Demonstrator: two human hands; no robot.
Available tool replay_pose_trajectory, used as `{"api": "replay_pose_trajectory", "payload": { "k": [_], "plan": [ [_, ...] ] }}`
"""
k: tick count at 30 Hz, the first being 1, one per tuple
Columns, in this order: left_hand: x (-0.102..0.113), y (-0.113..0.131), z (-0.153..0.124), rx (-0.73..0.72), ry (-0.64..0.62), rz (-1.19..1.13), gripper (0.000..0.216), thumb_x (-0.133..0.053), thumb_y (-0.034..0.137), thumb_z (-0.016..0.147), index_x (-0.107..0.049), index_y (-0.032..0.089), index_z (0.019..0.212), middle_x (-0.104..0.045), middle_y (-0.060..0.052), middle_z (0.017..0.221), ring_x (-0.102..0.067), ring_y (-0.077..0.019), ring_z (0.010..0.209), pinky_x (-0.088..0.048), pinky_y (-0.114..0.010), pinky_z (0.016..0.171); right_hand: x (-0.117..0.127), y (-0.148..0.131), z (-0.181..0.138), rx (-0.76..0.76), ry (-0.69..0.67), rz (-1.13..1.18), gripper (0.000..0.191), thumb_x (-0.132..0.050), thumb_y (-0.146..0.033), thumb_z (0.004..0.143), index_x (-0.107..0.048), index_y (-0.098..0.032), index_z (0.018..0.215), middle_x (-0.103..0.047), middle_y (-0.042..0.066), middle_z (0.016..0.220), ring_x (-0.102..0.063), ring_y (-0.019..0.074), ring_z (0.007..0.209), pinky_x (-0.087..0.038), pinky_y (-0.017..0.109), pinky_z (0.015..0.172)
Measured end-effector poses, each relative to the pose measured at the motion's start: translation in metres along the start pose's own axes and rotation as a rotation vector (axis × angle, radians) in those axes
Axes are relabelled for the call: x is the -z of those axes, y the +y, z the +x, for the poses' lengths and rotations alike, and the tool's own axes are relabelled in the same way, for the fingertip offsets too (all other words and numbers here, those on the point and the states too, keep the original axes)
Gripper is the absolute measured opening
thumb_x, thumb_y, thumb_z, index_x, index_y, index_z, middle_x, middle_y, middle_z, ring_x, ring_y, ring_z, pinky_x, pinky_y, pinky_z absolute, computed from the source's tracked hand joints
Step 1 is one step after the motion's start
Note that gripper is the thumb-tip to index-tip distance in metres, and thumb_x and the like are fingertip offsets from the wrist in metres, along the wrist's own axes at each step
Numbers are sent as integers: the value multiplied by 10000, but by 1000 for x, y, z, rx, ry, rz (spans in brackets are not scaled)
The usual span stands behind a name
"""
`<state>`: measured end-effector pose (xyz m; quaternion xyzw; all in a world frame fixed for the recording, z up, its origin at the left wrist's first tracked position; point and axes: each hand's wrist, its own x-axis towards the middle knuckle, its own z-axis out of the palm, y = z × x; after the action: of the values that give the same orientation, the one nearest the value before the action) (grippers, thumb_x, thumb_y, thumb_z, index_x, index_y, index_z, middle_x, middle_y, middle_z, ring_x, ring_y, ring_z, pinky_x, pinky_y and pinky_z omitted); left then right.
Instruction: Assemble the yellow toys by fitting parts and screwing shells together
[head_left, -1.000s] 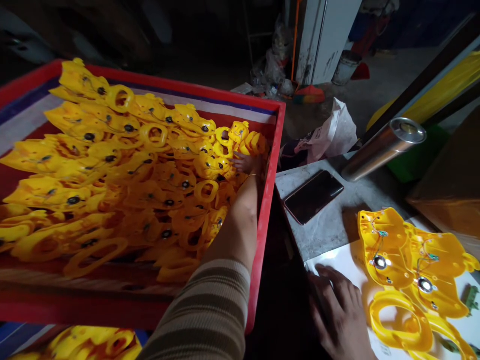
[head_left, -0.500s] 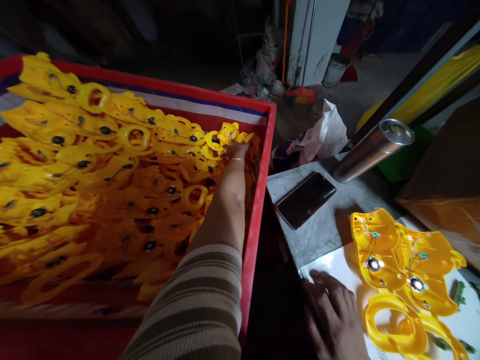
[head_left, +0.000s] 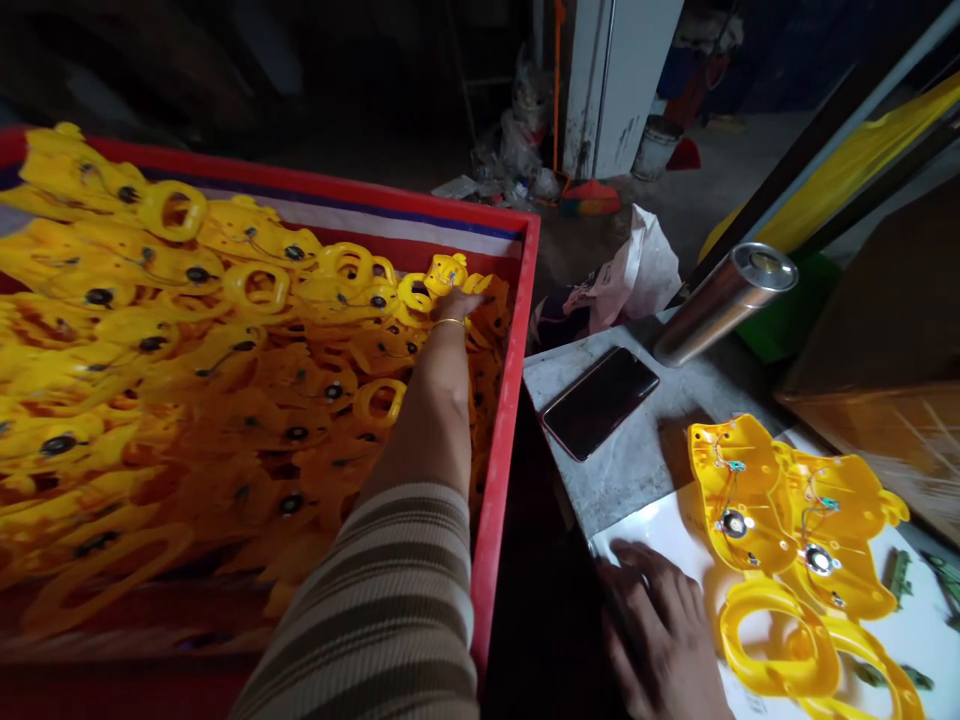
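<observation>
My left hand (head_left: 457, 303) reaches into the far right corner of a red-rimmed bin (head_left: 517, 330), beside a bright yellow plastic shell (head_left: 448, 272). Its thumb stands out to the right, apart from the rest; the fingertips are partly hidden among the yellow parts. At the near edge of the worktable, my right hand (head_left: 664, 630) lies on a white sheet (head_left: 652, 530), fingers loosely bent, nothing visible in them. Right of it are two opened yellow shells (head_left: 739, 500) (head_left: 840, 530) with wires and round speaker-like parts inside, and yellow ring handles (head_left: 780, 635).
Many similar shells (head_left: 255, 235) with wiring fill the bin. On the grey tabletop are a dark phone (head_left: 600, 402) and a metal flask (head_left: 727, 300). Small green pieces (head_left: 898, 578) lie right of the shells. A cardboard box (head_left: 870, 390) stands at the right, a plastic bag (head_left: 637, 260) behind the table.
My left hand has shifted slightly left by the bright yellow shell, and its thumb now shows farther out. The whole view has moved a little. My right hand stays on the sheet.
</observation>
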<state>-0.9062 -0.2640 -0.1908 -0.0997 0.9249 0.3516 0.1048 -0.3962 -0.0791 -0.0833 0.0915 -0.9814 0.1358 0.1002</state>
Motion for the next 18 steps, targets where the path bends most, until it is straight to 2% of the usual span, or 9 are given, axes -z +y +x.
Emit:
{"api": "replay_pose_trajectory", "payload": {
  "k": [3,6,12,18],
  "plan": [
    [-6,5,-8,171,69,74,790,-735,565,755,-525,112,1366,-542,-248,1411,-436,-456,1359,-401,-593,1053,0,0,1,2,4,19,399,-560,-186,885,-603,-197,1281,-629,91,1289,-541,253,1170,-489,356,866],
    [-14,9,-21,238,128,120,784,-727,540,760,-509,130,1391,-478,-270,1453,-442,-501,1332,-468,-585,972,1,-2,2,-15,26,38,389,-544,-167,887,-607,-200,1270,-629,93,1277,-537,254,1157,-485,360,861],
    [-27,6,-32,190,151,153,704,-659,550,815,-493,230,1420,-348,-221,1555,-365,-515,1364,-507,-587,894,2,-5,3,-33,42,52,386,-530,-167,892,-602,-204,1269,-621,98,1276,-539,263,1142,-477,375,868],
    [-22,-5,-13,101,61,149,802,-780,551,701,-547,206,1386,-331,-222,1566,-320,-499,1417,-429,-594,1031,-1,-3,1,-24,16,34,426,-571,-179,857,-599,-214,1281,-621,95,1291,-548,268,1144,-479,376,876]
  ]
}}
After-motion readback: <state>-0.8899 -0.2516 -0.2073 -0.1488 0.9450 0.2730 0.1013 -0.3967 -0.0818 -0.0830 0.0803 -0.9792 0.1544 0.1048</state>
